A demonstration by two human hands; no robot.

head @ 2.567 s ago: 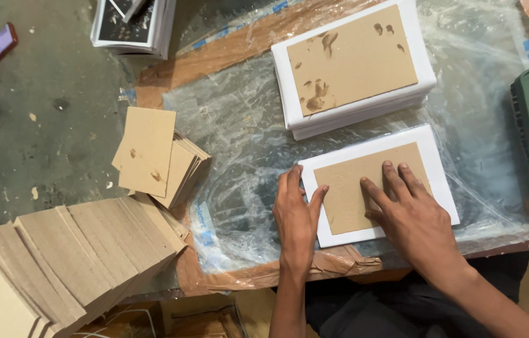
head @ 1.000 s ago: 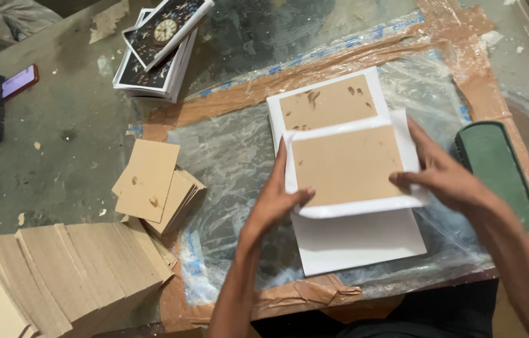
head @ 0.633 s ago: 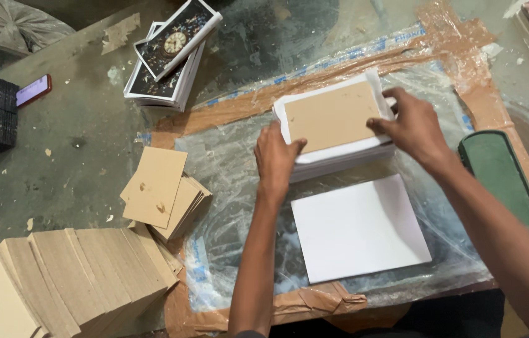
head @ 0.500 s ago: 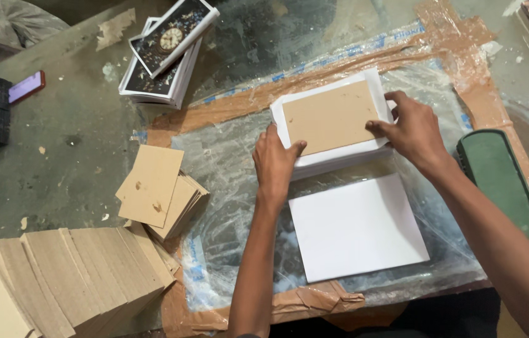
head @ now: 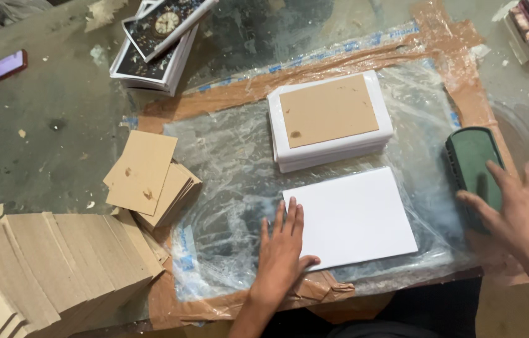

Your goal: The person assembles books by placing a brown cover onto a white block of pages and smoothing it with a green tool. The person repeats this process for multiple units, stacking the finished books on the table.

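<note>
Worktop of grey concrete, partly covered by crinkled clear plastic sheet taped over brown card. White sheet flat near front edge, just below white stack topped with brown board. Left hand open, palm down, fingers at sheet's left edge, thumb on its lower corner. Right hand open, fingers spread, reaching onto green roller at right, not yet closed around it. Loose brown squares and fanned boards at left. Best done, by judgement: sheet pinned firmly flat and square; roller gripped fully before lifting; fingers clear of rolling path.
</note>
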